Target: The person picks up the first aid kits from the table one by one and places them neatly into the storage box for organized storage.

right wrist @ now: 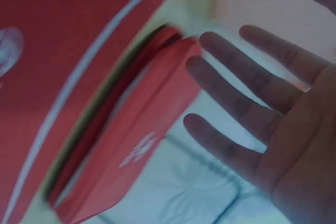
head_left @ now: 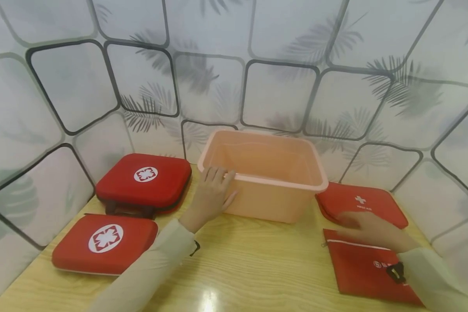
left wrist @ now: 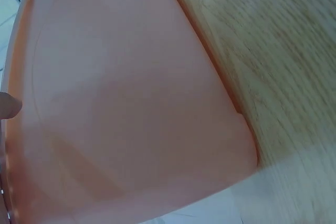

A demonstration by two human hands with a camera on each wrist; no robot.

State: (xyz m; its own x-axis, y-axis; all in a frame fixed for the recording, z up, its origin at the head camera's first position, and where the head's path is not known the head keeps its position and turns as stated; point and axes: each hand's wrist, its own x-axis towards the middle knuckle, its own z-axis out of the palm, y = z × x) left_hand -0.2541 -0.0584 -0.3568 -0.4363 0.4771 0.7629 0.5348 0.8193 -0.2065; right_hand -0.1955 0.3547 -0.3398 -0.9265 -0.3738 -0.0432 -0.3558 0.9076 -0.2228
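A peach plastic bin [head_left: 271, 197] stands at the back of the table. My left hand [head_left: 212, 190] holds its near rim at the left corner, fingers over the edge and thumb outside. The left wrist view shows the bin's outer wall [left wrist: 121, 93] and the thumb [left wrist: 9, 106] at the rim. Over the right side hovers my right hand [head_left: 368, 229], blurred in the head view, its fingers [right wrist: 247, 69] straight and spread with nothing in them. Beneath and around it are a red first-aid pouch [head_left: 378, 203] with a white cross and a flat red zip bag [head_left: 359, 268].
Two red first-aid cases with white emblems, one larger [head_left: 164, 186] and one nearer [head_left: 74, 247], lie at the left. Patterned fabric walls [head_left: 281, 95] enclose the wooden table [head_left: 257, 264] at the back and sides.
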